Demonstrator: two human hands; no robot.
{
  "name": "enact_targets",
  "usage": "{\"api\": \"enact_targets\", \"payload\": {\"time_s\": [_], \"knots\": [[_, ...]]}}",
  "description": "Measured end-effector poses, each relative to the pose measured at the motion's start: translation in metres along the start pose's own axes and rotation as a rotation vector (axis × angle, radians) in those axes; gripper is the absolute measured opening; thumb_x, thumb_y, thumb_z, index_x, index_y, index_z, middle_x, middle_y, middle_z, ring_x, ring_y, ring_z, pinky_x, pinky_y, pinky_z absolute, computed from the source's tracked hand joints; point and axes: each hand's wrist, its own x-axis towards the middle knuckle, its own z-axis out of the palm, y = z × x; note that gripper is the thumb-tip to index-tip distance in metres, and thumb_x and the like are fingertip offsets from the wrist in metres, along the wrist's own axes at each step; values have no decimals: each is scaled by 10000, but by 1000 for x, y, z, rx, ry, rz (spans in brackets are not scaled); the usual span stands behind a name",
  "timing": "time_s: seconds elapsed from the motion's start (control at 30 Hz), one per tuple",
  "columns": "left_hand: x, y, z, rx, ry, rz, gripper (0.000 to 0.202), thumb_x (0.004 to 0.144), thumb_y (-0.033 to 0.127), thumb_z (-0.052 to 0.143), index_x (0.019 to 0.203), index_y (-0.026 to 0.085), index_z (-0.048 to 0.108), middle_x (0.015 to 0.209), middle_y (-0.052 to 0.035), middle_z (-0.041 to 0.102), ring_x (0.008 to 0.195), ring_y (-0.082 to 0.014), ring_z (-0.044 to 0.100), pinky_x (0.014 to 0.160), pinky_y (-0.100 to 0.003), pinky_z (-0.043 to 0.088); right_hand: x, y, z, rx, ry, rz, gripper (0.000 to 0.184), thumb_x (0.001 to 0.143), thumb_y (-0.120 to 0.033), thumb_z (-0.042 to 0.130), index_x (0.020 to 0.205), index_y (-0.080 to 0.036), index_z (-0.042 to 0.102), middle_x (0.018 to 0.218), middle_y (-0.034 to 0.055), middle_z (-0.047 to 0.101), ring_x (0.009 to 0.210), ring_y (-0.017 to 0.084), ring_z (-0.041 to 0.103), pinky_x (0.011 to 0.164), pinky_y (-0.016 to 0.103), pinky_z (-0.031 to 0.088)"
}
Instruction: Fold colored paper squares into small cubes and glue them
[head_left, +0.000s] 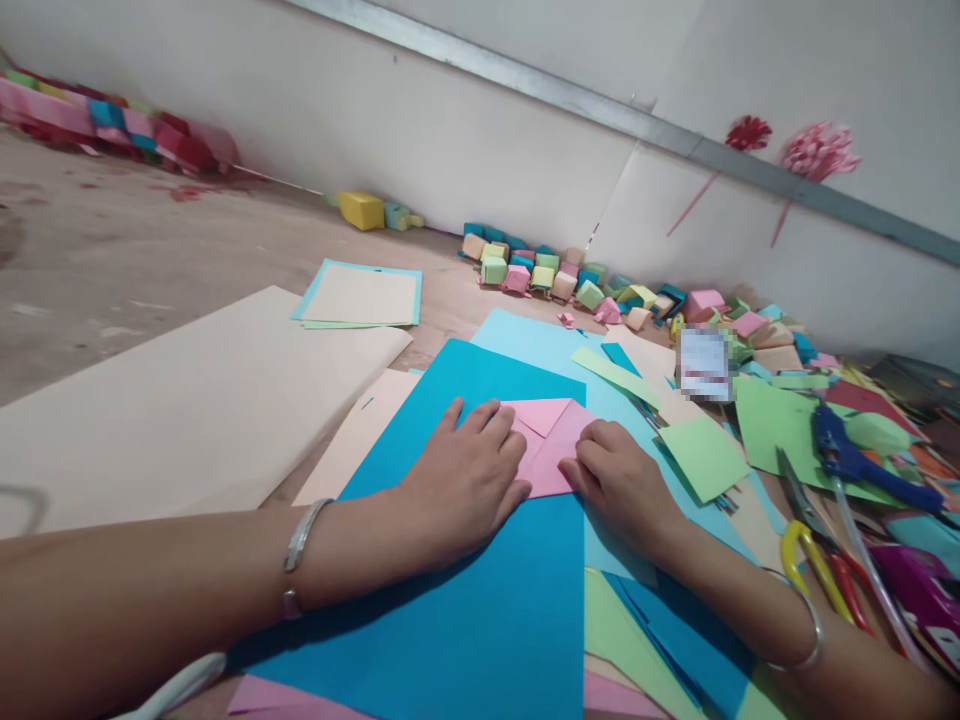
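My left grip (466, 478) lies spread on the folded pink paper (551, 452). My right grip (621, 478) pinches its edge above a flat blue paper sheet (495, 620).

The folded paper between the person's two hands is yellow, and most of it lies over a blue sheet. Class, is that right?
Not quite: the folded paper is pink, not yellow, as the head view shows. It is between the left hand and the right hand, and most of it lies over a blue sheet.
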Motion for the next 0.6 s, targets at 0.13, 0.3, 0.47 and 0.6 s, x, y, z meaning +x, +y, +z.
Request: {"api": "enact_targets", "payload": {"time_s": [0.13,0.3,0.47,0.6], "knots": [[2,0,-3,-15,6,-7,252,908,375,520,970,146,603,1343,-194,531,1285,-374,431,1031,-635,307,1,-1,-4,-4,28,13,285,938,-244,496,670,-165,558,776,91,555,759,208,484,637,332,399],[2,0,-4,-26,2,-14,235,885,381,551,907,152,601,1328,-188,545,1282,-375,434,1028,-629,315,-3,-6,-16,-21,142,-146,136,913,-161,537,843,-179,652,825,70,572,738,184,456,640,327,362],[2,-1,0,-7,11,-12,283,884,400,559,976,136,600,1341,-199,530,1287,-373,426,1040,-623,312,-6,-11,-20,72,74,-408,248,914,-115,529,1101,-222,652,797,35,602,739,170,474,665,338,355],[2,-1,-1,-4,-3,-10,282,881,417,565,950,145,599,1348,-186,529,1288,-365,425,1042,-617,312,-5,-7,-21,134,-14,-387,281,927,-124,487,1097,-253,670,801,37,613,748,165,491,679,337,359]]}}
